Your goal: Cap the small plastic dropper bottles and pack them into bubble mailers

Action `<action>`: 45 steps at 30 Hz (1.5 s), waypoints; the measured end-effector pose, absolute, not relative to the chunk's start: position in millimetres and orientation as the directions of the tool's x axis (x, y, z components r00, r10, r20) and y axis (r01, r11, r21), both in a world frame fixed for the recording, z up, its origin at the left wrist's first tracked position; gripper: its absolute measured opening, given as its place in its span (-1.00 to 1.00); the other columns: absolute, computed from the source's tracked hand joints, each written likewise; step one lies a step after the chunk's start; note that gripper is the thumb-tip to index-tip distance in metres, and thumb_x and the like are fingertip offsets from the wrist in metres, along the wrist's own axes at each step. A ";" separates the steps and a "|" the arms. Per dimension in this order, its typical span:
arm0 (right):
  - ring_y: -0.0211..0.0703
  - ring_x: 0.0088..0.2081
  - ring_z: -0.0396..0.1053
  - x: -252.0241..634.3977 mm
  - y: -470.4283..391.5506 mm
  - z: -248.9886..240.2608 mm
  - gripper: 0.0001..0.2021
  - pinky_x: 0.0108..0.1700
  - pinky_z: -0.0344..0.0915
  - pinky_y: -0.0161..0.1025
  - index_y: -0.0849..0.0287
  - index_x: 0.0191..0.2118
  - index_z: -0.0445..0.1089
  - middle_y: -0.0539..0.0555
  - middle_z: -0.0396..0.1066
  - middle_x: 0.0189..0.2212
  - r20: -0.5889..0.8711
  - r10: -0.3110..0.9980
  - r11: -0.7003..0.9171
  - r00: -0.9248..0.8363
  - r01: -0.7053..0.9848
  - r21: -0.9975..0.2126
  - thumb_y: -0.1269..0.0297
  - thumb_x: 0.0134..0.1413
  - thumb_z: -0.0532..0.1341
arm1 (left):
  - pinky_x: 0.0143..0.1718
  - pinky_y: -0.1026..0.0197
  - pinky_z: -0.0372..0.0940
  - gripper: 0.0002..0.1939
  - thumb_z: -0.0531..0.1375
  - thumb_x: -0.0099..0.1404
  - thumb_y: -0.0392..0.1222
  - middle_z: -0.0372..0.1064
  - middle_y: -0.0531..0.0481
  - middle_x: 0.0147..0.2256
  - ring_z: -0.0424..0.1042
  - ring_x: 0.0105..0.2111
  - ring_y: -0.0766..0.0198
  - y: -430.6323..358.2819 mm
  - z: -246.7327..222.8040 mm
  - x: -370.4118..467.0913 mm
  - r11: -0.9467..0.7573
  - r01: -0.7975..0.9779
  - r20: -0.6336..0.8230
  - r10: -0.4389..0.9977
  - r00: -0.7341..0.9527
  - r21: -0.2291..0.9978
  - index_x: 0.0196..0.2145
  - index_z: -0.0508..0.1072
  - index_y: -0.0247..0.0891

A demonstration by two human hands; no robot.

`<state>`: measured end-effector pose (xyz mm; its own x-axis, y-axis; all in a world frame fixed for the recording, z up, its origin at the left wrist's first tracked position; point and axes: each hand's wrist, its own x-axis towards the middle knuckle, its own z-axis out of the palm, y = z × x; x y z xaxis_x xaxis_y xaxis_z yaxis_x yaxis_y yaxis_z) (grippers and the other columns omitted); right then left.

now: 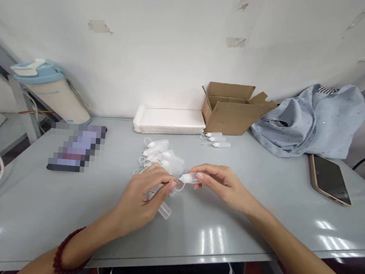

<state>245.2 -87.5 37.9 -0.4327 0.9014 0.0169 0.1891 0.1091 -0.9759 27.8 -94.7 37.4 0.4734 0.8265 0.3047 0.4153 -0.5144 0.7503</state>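
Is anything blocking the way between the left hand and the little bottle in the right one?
Nothing visible does. The right hand holds the small bottle with its white nozzle toward the left hand, whose fingertips are right beside that nozzle.

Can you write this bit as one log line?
right hand: holds bottle | left hand: fingertips at bottle's tip | beyond: more bottles, white trays, open box

The small, white-tipped, translucent plastic bottle (190, 178) looks smooth. Along the back edge of the glossy grey table (121, 144), the open brown cardboard box (235, 120) is matt, the light-blue cloth bag (331, 120) wrinkled.
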 end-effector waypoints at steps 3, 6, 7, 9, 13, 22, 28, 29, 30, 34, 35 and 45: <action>-0.23 -0.35 0.37 245.5 -87.7 37.9 -0.74 -0.22 0.32 -0.26 0.16 -0.18 0.47 0.03 0.44 -0.43 0.018 0.901 0.114 -0.433 0.196 -0.974 0.17 0.20 0.10 | -0.32 0.22 0.23 -0.81 0.05 0.34 -0.27 0.39 0.00 -0.44 0.31 -0.39 0.25 -94.4 35.9 27.9 -0.545 0.407 0.324 0.806 0.496 0.733 -0.30 0.46 -0.22; -0.24 -0.34 0.37 246.2 -87.7 37.4 -0.74 -0.23 0.31 -0.27 0.16 -0.18 0.48 0.03 0.44 -0.41 0.035 0.897 0.137 -0.441 0.203 -0.969 0.18 0.21 0.10 | -0.31 0.21 0.21 -0.83 0.05 0.33 -0.32 0.38 -0.01 -0.43 0.28 -0.37 0.24 -93.8 33.7 27.6 -0.584 0.397 0.353 0.780 0.517 0.708 -0.28 0.45 -0.24; -0.24 -0.34 0.37 246.5 -87.6 37.2 -0.75 -0.24 0.30 -0.27 0.16 -0.18 0.48 0.04 0.44 -0.40 0.042 0.895 0.148 -0.443 0.207 -0.967 0.18 0.21 0.10 | -0.31 0.21 0.21 -0.83 0.05 0.33 -0.34 0.38 -0.01 -0.43 0.27 -0.37 0.24 -93.7 32.9 27.3 -0.597 0.389 0.364 0.770 0.524 0.702 -0.27 0.45 -0.24; -0.24 -0.35 0.36 247.1 -87.5 37.1 -0.75 -0.24 0.29 -0.27 0.16 -0.18 0.47 0.04 0.44 -0.40 0.055 0.891 0.166 -0.450 0.211 -0.963 0.18 0.21 0.10 | -0.31 0.20 0.20 -0.82 0.05 0.33 -0.37 0.37 -0.01 -0.43 0.26 -0.37 0.24 -93.3 31.6 26.9 -0.623 0.367 0.388 0.748 0.538 0.691 -0.24 0.44 -0.25; -0.25 -0.35 0.35 248.1 -87.5 38.1 -0.76 -0.24 0.27 -0.28 0.17 -0.17 0.47 0.01 0.42 -0.44 0.066 0.880 0.196 -0.471 0.234 -0.952 0.20 0.21 0.09 | -0.32 0.19 0.19 -0.81 0.05 0.32 -0.40 0.36 -0.02 -0.44 0.24 -0.39 0.25 -92.5 30.7 26.8 -0.659 0.329 0.423 0.713 0.560 0.676 -0.24 0.44 -0.27; -0.27 -0.37 0.33 246.2 -89.6 39.5 -0.76 -0.35 0.20 -0.34 0.18 -0.22 0.45 -0.01 0.40 -0.46 0.068 0.867 0.263 -0.493 0.338 -0.904 0.22 0.23 0.07 | -0.34 0.17 0.19 -0.80 0.02 0.33 -0.41 0.35 -0.05 -0.45 0.24 -0.39 0.23 -91.9 28.7 27.5 -0.696 0.341 0.426 0.680 0.597 0.632 -0.33 0.43 -0.30; -0.31 -0.41 0.30 243.2 -90.9 38.9 -0.77 -0.39 0.15 -0.36 0.21 -0.23 0.45 -0.02 0.39 -0.47 0.136 0.856 0.340 -0.499 0.346 -0.874 0.26 0.24 0.07 | -0.37 0.18 0.19 -0.81 0.04 0.31 -0.45 0.35 -0.06 -0.45 0.22 -0.39 0.24 -91.6 24.6 28.3 -0.720 0.343 0.459 0.665 0.589 0.603 -0.32 0.44 -0.33; -0.30 -0.40 0.31 243.0 -90.9 39.0 -0.77 -0.38 0.16 -0.36 0.21 -0.22 0.45 -0.01 0.39 -0.46 0.138 0.859 0.337 -0.494 0.342 -0.877 0.27 0.24 0.07 | -0.36 0.18 0.20 -0.81 0.05 0.30 -0.46 0.35 -0.06 -0.46 0.23 -0.39 0.24 -91.8 24.7 28.6 -0.723 0.344 0.469 0.665 0.581 0.599 -0.32 0.44 -0.33; -0.30 -0.39 0.32 243.1 -90.9 39.3 -0.78 -0.37 0.17 -0.36 0.21 -0.21 0.45 -0.01 0.39 -0.46 0.139 0.862 0.332 -0.487 0.337 -0.881 0.27 0.23 0.07 | -0.35 0.18 0.21 -0.83 0.07 0.29 -0.46 0.36 -0.06 -0.45 0.24 -0.38 0.24 -92.0 25.1 28.8 -0.727 0.344 0.487 0.665 0.567 0.594 -0.31 0.44 -0.33; -0.29 -0.37 0.32 245.4 -90.3 40.9 -0.78 -0.35 0.19 -0.36 0.19 -0.20 0.45 -0.01 0.40 -0.45 0.152 0.873 0.318 -0.463 0.306 -0.897 0.26 0.23 0.08 | -0.30 0.16 0.24 -0.84 0.14 0.25 -0.44 0.40 -0.04 -0.42 0.28 -0.36 0.25 -92.4 29.8 27.6 -0.735 0.363 0.558 0.674 0.484 0.573 -0.23 0.45 -0.31; -0.29 -0.37 0.33 246.1 -90.1 41.1 -0.78 -0.34 0.20 -0.36 0.19 -0.21 0.45 -0.01 0.40 -0.45 0.158 0.874 0.319 -0.460 0.297 -0.900 0.26 0.23 0.08 | -0.29 0.16 0.25 -0.84 0.16 0.24 -0.43 0.41 -0.03 -0.42 0.28 -0.36 0.25 -92.4 31.5 26.9 -0.729 0.375 0.563 0.682 0.467 0.572 -0.22 0.45 -0.31; -0.28 -0.37 0.34 245.6 -90.6 41.6 -0.78 -0.37 0.21 -0.35 0.20 -0.22 0.45 0.01 0.42 -0.45 0.160 0.878 0.330 -0.451 0.328 -0.885 0.27 0.22 0.08 | -0.34 0.21 0.23 -0.86 0.15 0.23 -0.44 0.39 0.04 -0.48 0.26 -0.42 0.30 -91.9 35.3 28.7 -0.727 0.393 0.573 0.687 0.448 0.564 -0.33 0.44 -0.25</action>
<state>245.6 -90.6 41.6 -0.4513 0.8778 0.1604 0.3281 0.3304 -0.8850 28.7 -91.9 35.3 0.4479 0.6866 0.5728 0.3931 -0.7266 0.5635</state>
